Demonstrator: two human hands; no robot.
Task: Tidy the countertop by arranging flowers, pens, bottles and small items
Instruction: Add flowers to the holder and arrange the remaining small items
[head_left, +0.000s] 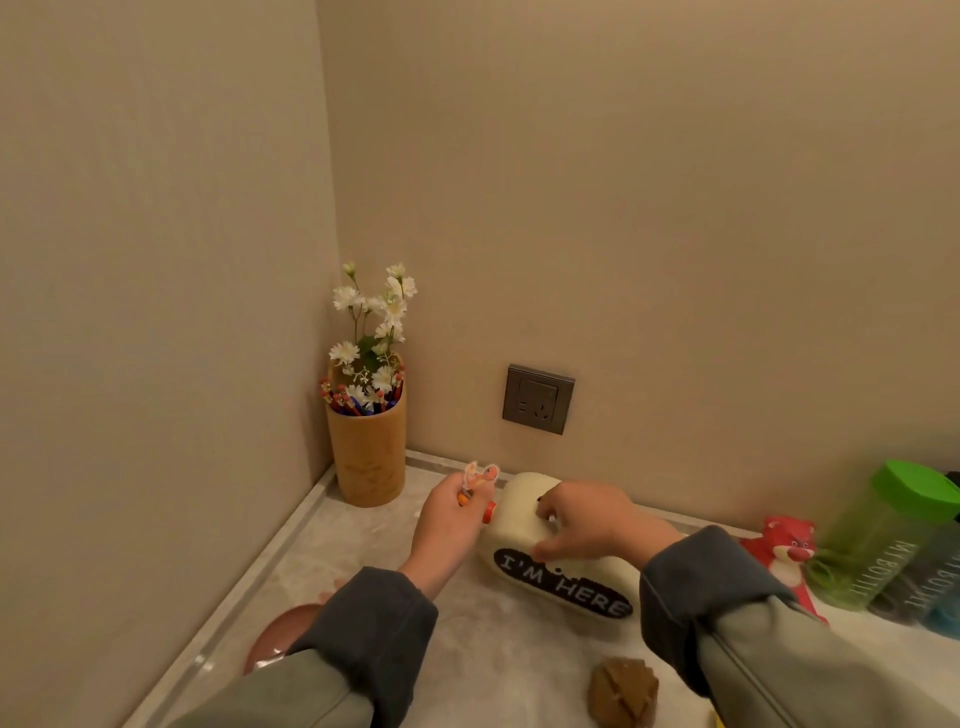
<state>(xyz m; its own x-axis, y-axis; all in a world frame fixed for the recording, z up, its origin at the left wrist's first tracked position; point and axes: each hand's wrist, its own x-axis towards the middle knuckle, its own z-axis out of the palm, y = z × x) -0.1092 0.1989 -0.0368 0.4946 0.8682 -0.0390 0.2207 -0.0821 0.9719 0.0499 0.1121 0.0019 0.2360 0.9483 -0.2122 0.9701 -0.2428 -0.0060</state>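
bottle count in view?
2: green-lidded bottle at far right, grey bottle beside it, cut by the frame edge. More may be hidden beyond it.

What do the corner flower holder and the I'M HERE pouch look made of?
The flower holder is likely bamboo or wood: matte tan with faint grain. The pouch seems to be soft cream fleece: fuzzy surface and plump rounded edges where the right hand grips it.
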